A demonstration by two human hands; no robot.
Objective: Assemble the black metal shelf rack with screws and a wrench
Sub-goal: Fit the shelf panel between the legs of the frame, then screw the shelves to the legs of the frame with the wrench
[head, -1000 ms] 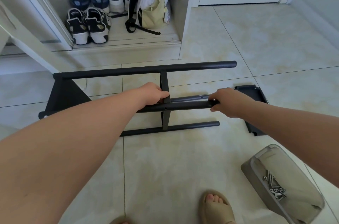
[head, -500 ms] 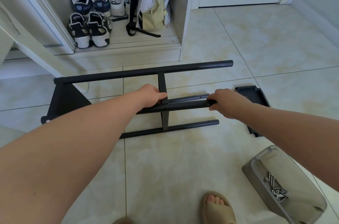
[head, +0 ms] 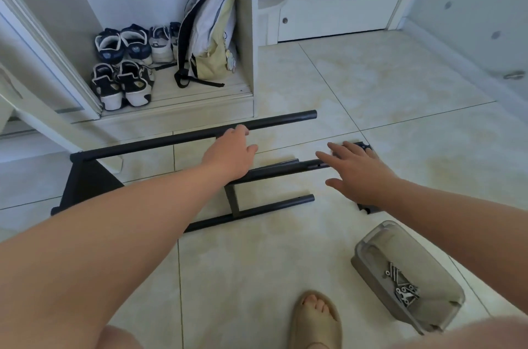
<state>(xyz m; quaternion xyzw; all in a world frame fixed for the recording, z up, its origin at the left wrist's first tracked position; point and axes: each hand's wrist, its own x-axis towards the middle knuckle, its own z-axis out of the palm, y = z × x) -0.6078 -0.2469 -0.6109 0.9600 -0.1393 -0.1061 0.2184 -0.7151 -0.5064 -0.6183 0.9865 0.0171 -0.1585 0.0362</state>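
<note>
Rack (head: pixel 85 177): flat on floor tiles (head: pixel 371 85), before shoe cupboard (head: pixel 245 34).
Left hand (head: pixel 228 154): fingers (head: pixel 238 132) straight, empty, tips at far bar (head: pixel 271 121).
Right hand (head: pixel 357 174): fingers (head: pixel 328 159) spread wide, empty, above middle bar's (head: pixel 285 170) end.
Screws (head: pixel 403 285): in tray (head: pixel 367 245), lower right.

rack (head: pixel 197 137): matt black metal | floor (head: pixel 371 85): glossy tile | tray (head: pixel 371 260): translucent plastic

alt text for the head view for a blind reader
A left hand and right hand are spread open over a partly built black metal rack lying on a tiled floor. A clear container of screws sits at right by a sandalled foot; shoes and a backpack are in a cupboard behind.
</note>
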